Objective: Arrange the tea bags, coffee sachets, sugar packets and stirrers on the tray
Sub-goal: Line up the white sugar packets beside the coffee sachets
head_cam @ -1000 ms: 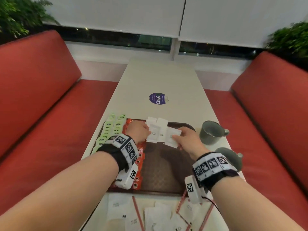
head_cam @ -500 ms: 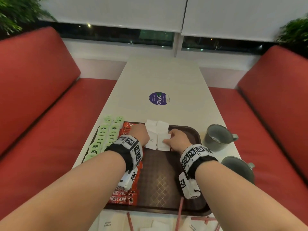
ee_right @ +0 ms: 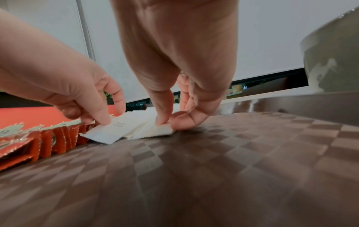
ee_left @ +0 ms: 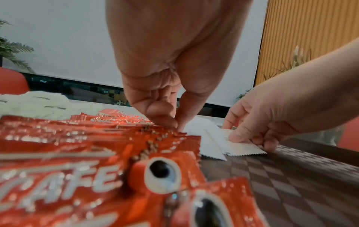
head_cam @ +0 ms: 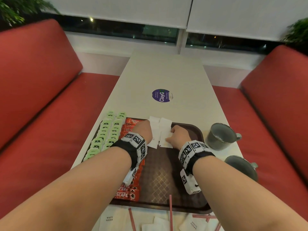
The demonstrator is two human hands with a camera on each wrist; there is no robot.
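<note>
Both hands are down on the brown tray (head_cam: 196,135), working the white sugar packets (head_cam: 164,125) at its far end. The right hand (head_cam: 179,136) pinches the nearest packet (ee_right: 153,130) between thumb and fingers (ee_right: 165,113), its zigzag edge flat on the tray. The left hand (head_cam: 144,131) presses curled fingers (ee_right: 101,113) on a neighbouring packet (ee_right: 114,129), right against the red coffee sachets (head_cam: 128,192). Green tea bags (head_cam: 106,134) line the tray's left edge. The tray's near middle lies bare. More packets and red stirrers (head_cam: 170,212) wait on the table (head_cam: 166,72) past the near rim; two grey cups (head_cam: 220,135) stand right.
</note>
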